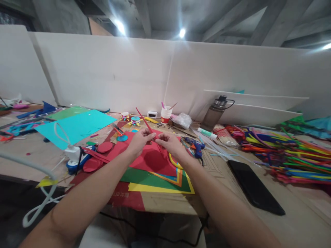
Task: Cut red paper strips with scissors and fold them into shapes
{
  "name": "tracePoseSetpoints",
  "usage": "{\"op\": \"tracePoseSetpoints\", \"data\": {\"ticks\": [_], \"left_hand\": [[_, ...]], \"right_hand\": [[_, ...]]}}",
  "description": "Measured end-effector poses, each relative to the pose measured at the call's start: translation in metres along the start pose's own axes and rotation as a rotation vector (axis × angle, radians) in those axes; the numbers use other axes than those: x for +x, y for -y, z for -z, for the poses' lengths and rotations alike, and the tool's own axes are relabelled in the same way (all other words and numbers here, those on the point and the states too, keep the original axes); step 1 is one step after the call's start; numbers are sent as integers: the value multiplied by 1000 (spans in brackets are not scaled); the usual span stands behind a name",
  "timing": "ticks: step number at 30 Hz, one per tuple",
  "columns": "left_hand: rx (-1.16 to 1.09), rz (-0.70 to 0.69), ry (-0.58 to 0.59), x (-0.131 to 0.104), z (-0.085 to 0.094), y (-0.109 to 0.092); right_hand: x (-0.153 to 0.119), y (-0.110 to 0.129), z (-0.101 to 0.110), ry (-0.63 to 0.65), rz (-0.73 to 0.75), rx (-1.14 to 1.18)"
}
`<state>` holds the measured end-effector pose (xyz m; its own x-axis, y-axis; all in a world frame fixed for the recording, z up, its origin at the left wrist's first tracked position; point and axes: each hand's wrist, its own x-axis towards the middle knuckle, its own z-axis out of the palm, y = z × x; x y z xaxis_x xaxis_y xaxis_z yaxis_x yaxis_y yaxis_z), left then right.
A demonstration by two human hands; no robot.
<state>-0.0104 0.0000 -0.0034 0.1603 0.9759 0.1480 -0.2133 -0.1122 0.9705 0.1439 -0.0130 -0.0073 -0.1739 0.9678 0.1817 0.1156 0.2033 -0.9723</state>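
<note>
A thin red strip [144,119] slants up and away between my two hands above the sheets; whether it is paper or a pipe cleaner I cannot tell. My left hand [139,140] pinches it between thumb and fingers. Just beside, my right hand [171,144] is closed on the same strip lower down. Below both hands lies a red sheet [144,160], on top of a green sheet [155,179] and a yellow sheet [162,188]. Red discs [105,147] rest left of my left hand. Near my right wrist sits a blue glue gun [199,150].
A black phone [254,186] lies at the right, before piled pipe cleaners [292,151]. Behind stand a bottle [213,115], a paper cup [166,115] and a glue stick [207,133]. At left are a cyan sheet [77,127] and a power strip [80,162] with cables.
</note>
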Motion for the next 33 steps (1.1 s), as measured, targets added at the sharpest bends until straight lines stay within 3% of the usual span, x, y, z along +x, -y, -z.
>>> {"op": "tracePoseSetpoints", "data": {"ticks": [6,9,11,13,17,21,27,30,33], "left_hand": [[-111,62,-35,8,7,3],[-129,41,-138,16,16,0],[-121,32,-187,20,22,-2],[-124,17,-208,23,28,-6],[-177,-12,-222,27,35,-10],[-277,21,-227,28,38,-10],[-386,81,-181,26,33,-9],[-413,87,-187,25,31,-11],[-409,93,-189,25,30,-13]], "right_hand": [[0,7,7,-17,53,-205],[-4,16,27,-155,124,-544],[-9,20,42,-187,79,-814],[-16,19,52,-143,-28,-1037],[-27,6,53,83,-215,-1295],[-29,-8,45,124,-232,-1321],[-25,-9,44,0,-246,-1239],[-22,-5,45,-90,-110,-1087],[-22,-1,42,-84,118,-690]]}}
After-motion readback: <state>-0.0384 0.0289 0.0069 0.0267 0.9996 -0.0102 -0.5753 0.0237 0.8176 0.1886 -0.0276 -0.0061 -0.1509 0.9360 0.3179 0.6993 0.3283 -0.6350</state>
